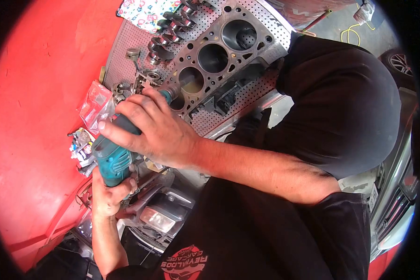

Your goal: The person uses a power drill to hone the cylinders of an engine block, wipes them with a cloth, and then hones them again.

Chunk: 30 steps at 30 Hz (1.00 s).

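A teal and black power drill (113,161) is between my two hands. My left hand (111,193) is wrapped round its lower grip. Over the top of the body lies my right hand (161,126), fingers curled round it near the front end. The drill's chuck (172,91) points up and right at an engine block (205,37) with a row of cylinder bores. Whatever sits at the chuck's tip is blurred, beside the bores nearest me. One bore (191,80) has a brownish tint inside. My right hand hides part of the drill.
A crankshaft (170,35) lies behind the block on a perforated metal surface (121,56). A piston with its rod (133,55) and other metal parts are near the drill. A red panel (42,93) fills the left. Below is a car headlight (158,219).
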Each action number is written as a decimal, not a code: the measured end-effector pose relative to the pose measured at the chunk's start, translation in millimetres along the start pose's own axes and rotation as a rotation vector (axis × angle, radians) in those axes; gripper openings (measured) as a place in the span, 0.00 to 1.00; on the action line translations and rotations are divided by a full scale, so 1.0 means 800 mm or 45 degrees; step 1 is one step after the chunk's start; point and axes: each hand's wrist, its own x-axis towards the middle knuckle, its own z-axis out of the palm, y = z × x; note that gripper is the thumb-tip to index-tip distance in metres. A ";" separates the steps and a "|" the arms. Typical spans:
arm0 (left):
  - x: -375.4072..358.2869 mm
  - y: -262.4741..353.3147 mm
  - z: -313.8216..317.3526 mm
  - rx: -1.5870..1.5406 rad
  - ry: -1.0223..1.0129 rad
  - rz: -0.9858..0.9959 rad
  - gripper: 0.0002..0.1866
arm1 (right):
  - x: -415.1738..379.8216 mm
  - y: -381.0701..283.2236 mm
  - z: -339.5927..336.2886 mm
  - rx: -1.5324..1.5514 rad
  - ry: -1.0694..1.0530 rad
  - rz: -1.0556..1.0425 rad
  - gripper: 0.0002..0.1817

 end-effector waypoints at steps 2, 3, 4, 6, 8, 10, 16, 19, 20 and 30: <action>-0.001 0.002 0.002 -0.016 0.001 -0.012 0.14 | 0.002 -0.003 -0.003 0.018 -0.012 0.008 0.35; 0.000 0.001 0.000 -0.001 0.001 -0.015 0.14 | 0.001 -0.002 -0.002 0.034 -0.014 0.016 0.34; 0.002 0.000 0.000 0.015 -0.001 -0.019 0.14 | 0.000 0.000 0.000 0.049 -0.015 0.025 0.34; 0.008 -0.006 0.002 0.044 -0.012 -0.004 0.13 | -0.003 0.006 0.003 0.067 -0.016 0.038 0.34; 0.014 -0.011 0.004 0.045 -0.024 0.003 0.13 | -0.007 0.011 0.003 0.072 -0.016 0.048 0.33; 0.020 -0.014 0.009 0.016 -0.029 0.005 0.13 | -0.009 0.014 0.001 0.073 -0.025 0.057 0.35; 0.031 -0.018 0.011 -0.018 -0.083 0.010 0.13 | -0.015 0.027 0.008 0.045 -0.003 0.033 0.34; 0.037 -0.025 0.008 -0.043 -0.101 0.005 0.13 | -0.015 0.031 0.010 0.068 -0.010 0.038 0.31; 0.039 -0.027 0.008 -0.047 -0.104 0.005 0.13 | -0.015 0.032 0.010 0.088 -0.008 0.045 0.31; 0.038 -0.023 0.013 -0.040 -0.069 0.006 0.14 | -0.014 0.030 0.006 0.059 -0.008 0.054 0.41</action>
